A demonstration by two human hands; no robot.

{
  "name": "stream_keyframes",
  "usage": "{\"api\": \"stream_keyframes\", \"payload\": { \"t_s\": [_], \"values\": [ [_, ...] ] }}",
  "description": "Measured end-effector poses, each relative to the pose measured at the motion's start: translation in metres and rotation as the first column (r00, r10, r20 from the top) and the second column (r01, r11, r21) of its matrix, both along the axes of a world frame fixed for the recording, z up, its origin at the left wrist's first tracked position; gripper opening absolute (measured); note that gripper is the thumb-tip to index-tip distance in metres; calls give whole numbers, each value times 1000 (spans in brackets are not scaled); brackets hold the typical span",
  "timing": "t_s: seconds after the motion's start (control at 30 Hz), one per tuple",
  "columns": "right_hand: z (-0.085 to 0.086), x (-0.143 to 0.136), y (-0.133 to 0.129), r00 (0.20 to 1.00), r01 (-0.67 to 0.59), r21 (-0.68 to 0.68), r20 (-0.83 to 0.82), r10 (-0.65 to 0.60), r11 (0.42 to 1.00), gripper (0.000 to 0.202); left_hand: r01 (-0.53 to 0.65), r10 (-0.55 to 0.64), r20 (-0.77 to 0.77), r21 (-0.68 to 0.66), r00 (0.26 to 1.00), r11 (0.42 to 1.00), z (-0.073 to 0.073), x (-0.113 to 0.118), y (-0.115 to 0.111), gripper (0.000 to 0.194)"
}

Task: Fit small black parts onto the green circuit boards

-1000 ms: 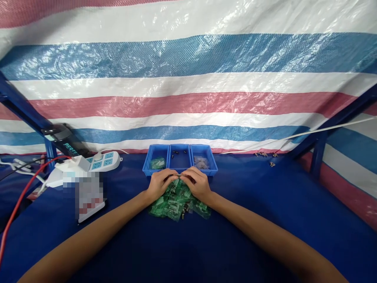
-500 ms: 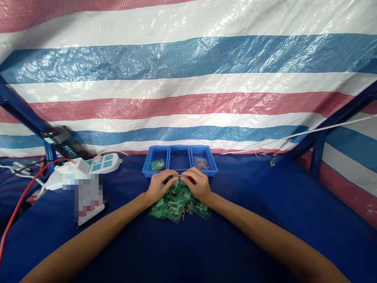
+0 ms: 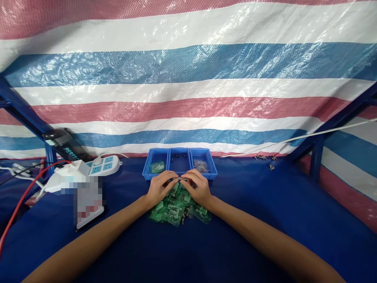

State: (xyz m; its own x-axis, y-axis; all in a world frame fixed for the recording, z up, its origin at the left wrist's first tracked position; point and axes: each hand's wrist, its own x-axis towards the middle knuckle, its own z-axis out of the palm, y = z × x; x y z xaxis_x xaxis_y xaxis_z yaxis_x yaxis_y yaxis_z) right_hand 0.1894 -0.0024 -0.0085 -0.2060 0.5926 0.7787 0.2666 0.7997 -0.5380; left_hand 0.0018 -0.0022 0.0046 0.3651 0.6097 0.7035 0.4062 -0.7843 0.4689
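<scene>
My left hand (image 3: 159,188) and my right hand (image 3: 199,188) meet in front of the bins, fingertips and thumbs pinched on one small thin item (image 3: 179,179), too small to name. Under them lies a pile of green plastic packets (image 3: 175,210) with small metal parts inside. A few loose screw-like parts (image 3: 183,220) rest at the pile's near edge. Just beyond stand a left blue bin (image 3: 145,169) holding a green packet, a middle blue bin (image 3: 179,163) with a few small dark parts, and a right blue bin (image 3: 215,169) holding clear packets.
At the left, a white power strip (image 3: 108,165) with plugs, a dark bottle (image 3: 66,145), a red cable (image 3: 22,200) and a pixelated device (image 3: 90,200) lie on the blue table (image 3: 188,255). Small metal parts (image 3: 271,168) lie at the back right, by the blue frame.
The camera view has tilted slightly, so the scene sits a little lower. Both hands keep their pinch, and the thin item between them shows more clearly.
</scene>
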Motion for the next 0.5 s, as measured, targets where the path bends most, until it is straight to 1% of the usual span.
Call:
{"api": "stream_keyframes", "payload": {
  "t_s": [0.17,0.33,0.5],
  "values": [
    [1,1,0,1000,8,3,23,-8,1000,11,10,-10,14,-2,1000,1000,-1,-1,0,14],
    [0,1,0,1000,9,-6,15,-9,1000,12,24,-25,26,37,999,999,-1,-1,1,15],
    [-2,0,0,999,20,-28,26,-19,999,18,6,-8,38,64,999,998,0,-2,0,17]
  ]
}}
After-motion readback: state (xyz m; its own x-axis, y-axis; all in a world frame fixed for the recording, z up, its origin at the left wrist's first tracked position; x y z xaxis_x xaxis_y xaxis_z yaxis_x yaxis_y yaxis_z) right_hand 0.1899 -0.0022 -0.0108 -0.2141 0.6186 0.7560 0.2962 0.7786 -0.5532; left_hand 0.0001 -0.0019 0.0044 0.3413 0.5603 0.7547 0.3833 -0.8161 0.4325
